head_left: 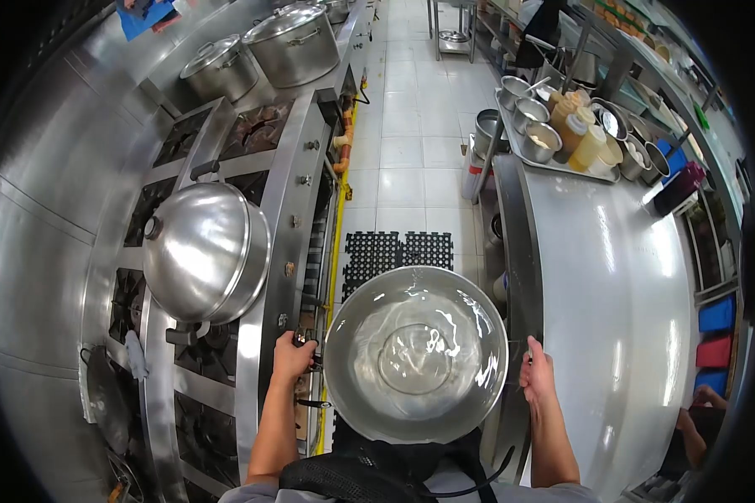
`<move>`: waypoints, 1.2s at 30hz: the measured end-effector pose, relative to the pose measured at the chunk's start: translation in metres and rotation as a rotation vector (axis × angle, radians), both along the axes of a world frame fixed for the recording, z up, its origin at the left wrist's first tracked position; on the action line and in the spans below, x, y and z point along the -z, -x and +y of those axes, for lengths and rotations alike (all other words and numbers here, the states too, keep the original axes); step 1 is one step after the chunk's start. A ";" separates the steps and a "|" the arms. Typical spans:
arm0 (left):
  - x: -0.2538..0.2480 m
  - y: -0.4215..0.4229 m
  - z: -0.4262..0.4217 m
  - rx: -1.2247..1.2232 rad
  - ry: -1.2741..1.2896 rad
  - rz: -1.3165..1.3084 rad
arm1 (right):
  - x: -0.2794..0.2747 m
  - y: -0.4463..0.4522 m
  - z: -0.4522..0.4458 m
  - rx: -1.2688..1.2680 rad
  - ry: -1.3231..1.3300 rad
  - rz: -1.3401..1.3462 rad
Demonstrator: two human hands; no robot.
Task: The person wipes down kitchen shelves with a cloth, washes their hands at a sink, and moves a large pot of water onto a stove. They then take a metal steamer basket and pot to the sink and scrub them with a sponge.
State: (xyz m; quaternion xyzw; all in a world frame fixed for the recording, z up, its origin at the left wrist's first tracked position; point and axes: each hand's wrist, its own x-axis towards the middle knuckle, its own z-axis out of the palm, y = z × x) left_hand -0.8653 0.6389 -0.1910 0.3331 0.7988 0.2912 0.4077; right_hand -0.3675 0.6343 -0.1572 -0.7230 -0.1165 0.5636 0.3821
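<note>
Between the stove [252, 335] and the counter [596, 293]: a wide steel bowl [339, 348], held above the aisle, near both front edges.
Left hand [296, 356]: I see it closed around the bowl's left handle, beside the stove's front edge.
Right hand [537, 369]: closed at the bowl's opposite side, apparently on a handle, beside the counter's front edge; fingers hide most of it.
Reason for hold: I judge that opposed grips share the weight and keep the open rim level.
Bowl contents: what appears to be clear liquid [428, 352], its surface rippled; depth I cannot tell.
Stove, toward front edge: vessel with domed lid [197, 243], contents hidden from my view.
Stove, far end: lidded stockpots [289, 54], contents likewise hidden.
Counter, far end: tray [564, 170] bearing squeeze bottles [590, 149], yellowish inside, and steel containers [541, 144], one with pale contents; grouped, presumably, for reach.
</note>
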 end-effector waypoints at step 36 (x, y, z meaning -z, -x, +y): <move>0.002 0.070 0.331 -0.044 -0.076 -0.006 | 0.002 0.069 0.383 -0.118 -0.014 0.028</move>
